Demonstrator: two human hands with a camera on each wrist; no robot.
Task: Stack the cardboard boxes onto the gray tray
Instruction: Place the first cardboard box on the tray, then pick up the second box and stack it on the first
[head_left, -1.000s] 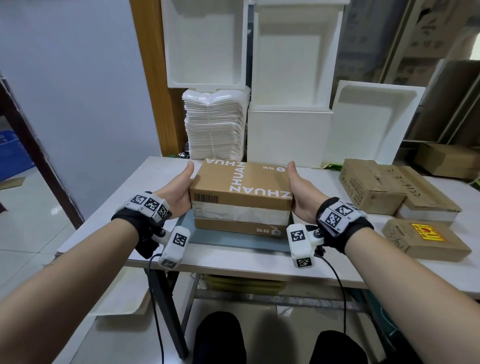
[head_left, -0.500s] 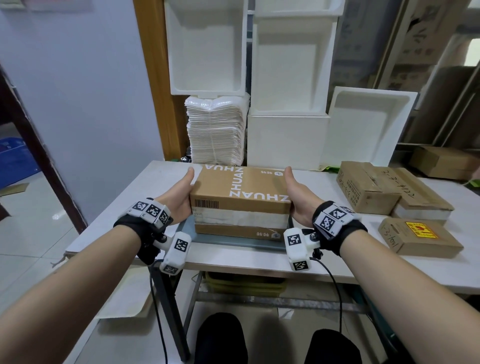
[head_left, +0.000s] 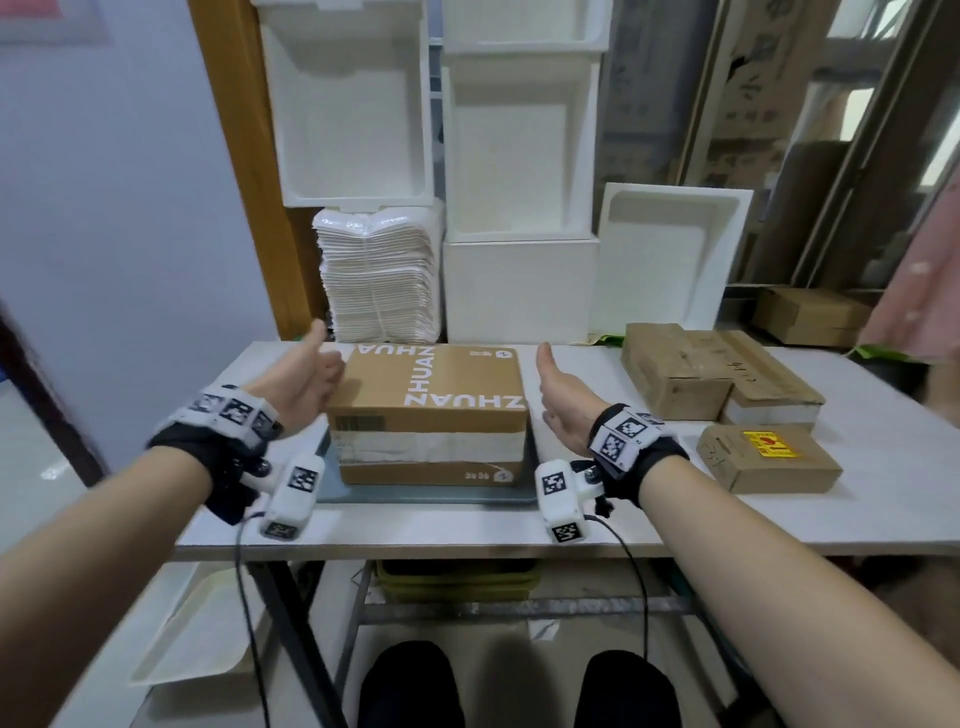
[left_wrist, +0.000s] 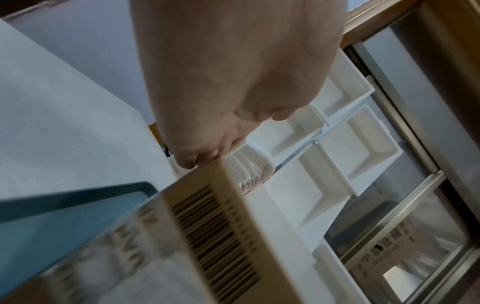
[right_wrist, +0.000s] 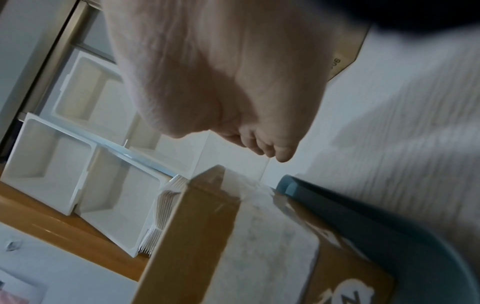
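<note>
A brown cardboard box printed ZHUAN (head_left: 431, 395) sits flat on the gray tray (head_left: 426, 496) near the table's front edge. My left hand (head_left: 304, 382) is at the box's left side, thumb up and fingers relaxed, gripping nothing. My right hand (head_left: 563, 410) is off the box's right side with a clear gap, fingers straight. In the left wrist view my hand (left_wrist: 221, 102) reaches to the box's (left_wrist: 207, 226) far corner over the tray (left_wrist: 64, 205). In the right wrist view my hand (right_wrist: 221, 82) hangs apart from the box (right_wrist: 207, 236) and tray (right_wrist: 363, 226).
Three more cardboard boxes lie on the white table (head_left: 883, 509) to the right: a large one (head_left: 675, 369), a flat one (head_left: 774, 400) and a small one with a yellow label (head_left: 769, 457). White foam boxes (head_left: 519, 208) and a pile of white sheets (head_left: 379, 280) stand behind.
Both hands held the box's sides as it came down onto the tray. Now they have let go and moved outward, the right one farther.
</note>
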